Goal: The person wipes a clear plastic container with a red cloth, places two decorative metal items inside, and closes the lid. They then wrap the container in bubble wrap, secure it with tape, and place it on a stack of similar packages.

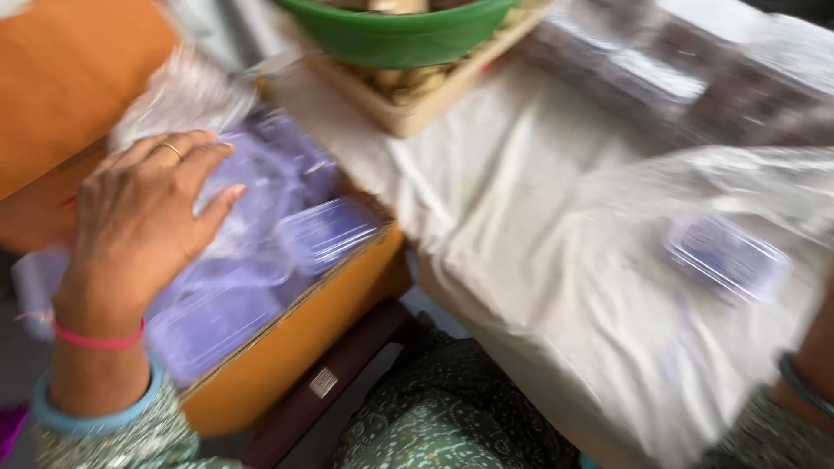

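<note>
A: Head view, blurred. Left hand is down in the orange cardboard box, fingers spread wide and flat on the clear plastic bag that covers the small clear lidded containers. A ring on one finger, a pink band and a blue bangle at the wrist.

B: Gripping anything?

A: No, palm and fingers are pressed on top and nothing is pinched. The containers are stacked loosely along the box's right edge and toward its near corner.

B: How would they handle?

A: Light by the look of them: thin, stiff plastic with snap lids, likely to dent if squeezed. The film over them looks slippery. I'd take one by its short sides under the lid rim, not by the lid.

B: Right hand?

A: Only the wrist and forearm show at the right edge of the frame, with a dark bangle. The fingers are out of frame, so I cannot tell their state. One more lidded container lies near it under another sheet of clear plastic.

B: Surface, room?

A: A table under a creased white cloth. At its far edge is a shallow wooden tray with a green bowl on it. Wrapped packs sit at the far right corner. The box sits on a dark stool beside the table's near edge, with a green patterned garment below.
</note>
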